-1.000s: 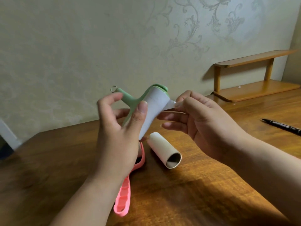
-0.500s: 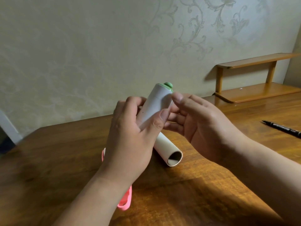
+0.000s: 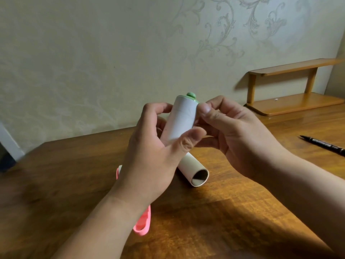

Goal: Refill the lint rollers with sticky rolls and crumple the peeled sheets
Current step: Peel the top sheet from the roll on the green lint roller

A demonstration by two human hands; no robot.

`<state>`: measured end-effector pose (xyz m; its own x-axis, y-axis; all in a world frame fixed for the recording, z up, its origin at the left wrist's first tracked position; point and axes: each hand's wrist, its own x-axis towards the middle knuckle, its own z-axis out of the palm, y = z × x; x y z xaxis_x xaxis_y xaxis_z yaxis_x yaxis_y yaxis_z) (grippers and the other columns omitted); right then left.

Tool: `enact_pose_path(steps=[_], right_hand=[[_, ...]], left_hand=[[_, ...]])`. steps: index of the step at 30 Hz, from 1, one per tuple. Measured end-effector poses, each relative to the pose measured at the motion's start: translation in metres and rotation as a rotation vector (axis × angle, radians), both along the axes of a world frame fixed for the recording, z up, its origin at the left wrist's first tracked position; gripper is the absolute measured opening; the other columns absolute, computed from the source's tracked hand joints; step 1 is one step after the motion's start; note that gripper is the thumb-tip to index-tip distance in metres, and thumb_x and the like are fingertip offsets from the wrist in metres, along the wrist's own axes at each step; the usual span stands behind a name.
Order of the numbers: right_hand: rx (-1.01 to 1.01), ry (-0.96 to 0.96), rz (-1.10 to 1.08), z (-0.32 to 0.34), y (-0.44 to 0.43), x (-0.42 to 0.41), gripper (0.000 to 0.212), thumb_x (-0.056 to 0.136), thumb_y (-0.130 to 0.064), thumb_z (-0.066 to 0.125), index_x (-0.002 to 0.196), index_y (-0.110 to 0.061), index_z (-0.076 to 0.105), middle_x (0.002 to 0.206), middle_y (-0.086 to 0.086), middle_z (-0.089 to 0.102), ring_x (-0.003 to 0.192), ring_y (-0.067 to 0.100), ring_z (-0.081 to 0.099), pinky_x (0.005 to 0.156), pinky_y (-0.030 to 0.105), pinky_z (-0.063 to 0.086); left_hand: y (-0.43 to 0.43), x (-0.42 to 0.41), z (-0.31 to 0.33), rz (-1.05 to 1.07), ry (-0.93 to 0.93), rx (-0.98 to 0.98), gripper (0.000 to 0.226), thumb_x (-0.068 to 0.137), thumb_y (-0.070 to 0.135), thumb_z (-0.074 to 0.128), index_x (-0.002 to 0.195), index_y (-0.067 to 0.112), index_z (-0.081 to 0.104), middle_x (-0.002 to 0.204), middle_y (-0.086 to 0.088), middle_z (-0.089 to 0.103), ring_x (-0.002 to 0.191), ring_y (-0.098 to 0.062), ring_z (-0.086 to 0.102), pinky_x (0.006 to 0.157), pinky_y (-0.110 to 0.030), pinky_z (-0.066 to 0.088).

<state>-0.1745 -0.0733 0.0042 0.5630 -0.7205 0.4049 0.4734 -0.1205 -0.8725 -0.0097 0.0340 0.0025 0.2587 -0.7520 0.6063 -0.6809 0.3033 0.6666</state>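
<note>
Head view: my left hand (image 3: 149, 152) clamps the lint roller (image 3: 180, 118) upright so my right hand (image 3: 231, 135) can pinch its sheet edge.

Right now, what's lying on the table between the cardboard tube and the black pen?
Nothing rests there in the head view: bare wood runs from the cardboard tube to the black pen, though the right hand hovers above it.

The left hand (image 3: 155, 152) hides most of the pink lint roller (image 3: 142, 224) and the green roller's handle.
</note>
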Motion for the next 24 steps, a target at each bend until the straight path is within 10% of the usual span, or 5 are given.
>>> enact_pose_path(steps=[6,10,19,24], right_hand=[[0.027,-0.009,0.01,0.001,-0.006,-0.001,0.011,0.097,-0.026,0.071,0.091,-0.018,0.067,0.097,0.011,0.081,0.091,0.023,0.08,0.076,0.037,0.064],[0.009,-0.001,0.035,0.001,-0.003,0.0,0.012,0.095,-0.027,0.071,0.092,-0.016,0.066,0.09,0.013,0.08,0.092,0.025,0.081,0.08,0.036,0.065],[0.082,-0.007,0.015,0.007,0.004,0.002,0.012,0.095,-0.023,0.065,0.092,-0.013,0.061,0.095,0.019,0.081,0.094,0.028,0.083,0.086,0.038,0.068],[0.13,0.008,-0.024,0.003,0.002,0.005,0.015,0.108,-0.016,0.058,0.093,-0.012,0.058,0.102,0.021,0.081,0.1,0.032,0.083,0.09,0.044,0.067]], left_hand=[[-0.007,0.01,0.0,-0.151,0.363,0.067,0.034,0.101,0.056,0.068,0.124,0.033,0.074,0.112,0.009,0.085,0.106,-0.007,0.08,0.083,-0.033,0.063],[-0.011,0.006,-0.006,-0.145,0.486,0.111,0.049,0.095,0.069,0.056,0.121,0.033,0.076,0.119,-0.007,0.08,0.114,-0.029,0.076,0.101,-0.061,0.062],[-0.013,0.005,-0.002,-0.071,0.623,0.047,0.027,0.09,0.058,0.072,0.102,0.035,0.079,0.105,-0.006,0.082,0.096,-0.029,0.079,0.081,-0.052,0.064],[-0.014,0.007,-0.001,-0.042,0.766,0.029,0.052,0.094,0.062,0.061,0.121,0.023,0.081,0.12,-0.016,0.083,0.114,-0.039,0.079,0.105,-0.066,0.059]])
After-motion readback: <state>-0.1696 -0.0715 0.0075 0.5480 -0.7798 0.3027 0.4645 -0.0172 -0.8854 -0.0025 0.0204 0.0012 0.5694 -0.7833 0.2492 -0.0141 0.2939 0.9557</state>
